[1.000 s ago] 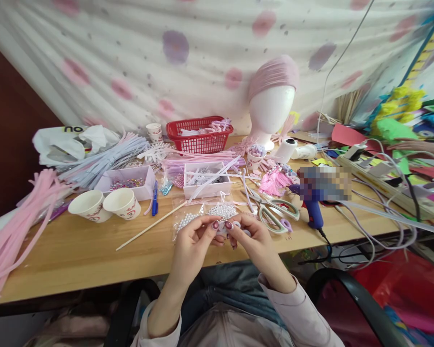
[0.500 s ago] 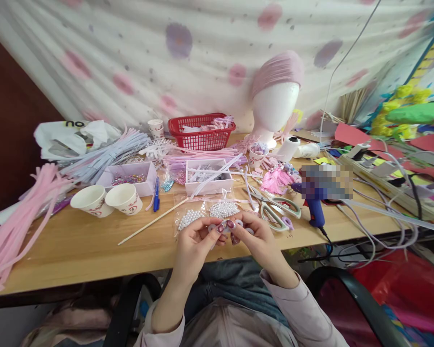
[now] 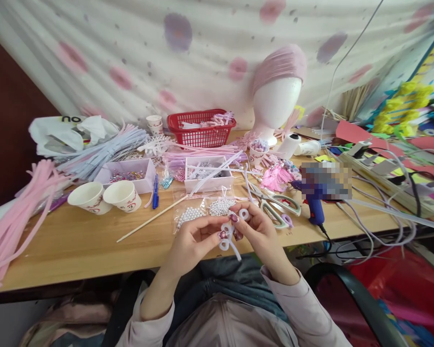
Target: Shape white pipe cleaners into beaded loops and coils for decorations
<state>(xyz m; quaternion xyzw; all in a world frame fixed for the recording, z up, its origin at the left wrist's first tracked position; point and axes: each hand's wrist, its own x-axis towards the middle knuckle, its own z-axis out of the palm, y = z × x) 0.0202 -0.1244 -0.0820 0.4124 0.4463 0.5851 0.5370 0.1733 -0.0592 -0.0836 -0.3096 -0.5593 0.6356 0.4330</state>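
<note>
Between my two hands is a pale lilac pipe cleaner [image 3: 235, 250] bent into several small loops, with one straight end hanging down. My left hand [image 3: 191, 243] pinches its lower left loops between thumb and fingertips. The thumb and fingers of my right hand [image 3: 258, 233] grip the upper part, and one loop sticks up by its index finger. Just beyond the hands lies a clear bag of white pearl beads [image 3: 190, 216]. Scissors with pale green handles [image 3: 273, 212] rest right of my right hand, near a small purple ring [image 3: 287, 220].
Left stand two paper cups [image 3: 122, 196], a blue pen [image 3: 155, 193] and a wooden stick [image 3: 150, 219]. Behind are a white box [image 3: 208, 183], a red basket [image 3: 198, 137] and a foam head [image 3: 278, 103]. A blue glue gun [image 3: 315, 209] and cables [image 3: 379, 241] lie right.
My hands have turned the looped pipe cleaner, so its loops and hanging end now show below the fingers. My right hand has risen slightly; both hands still grip it.
</note>
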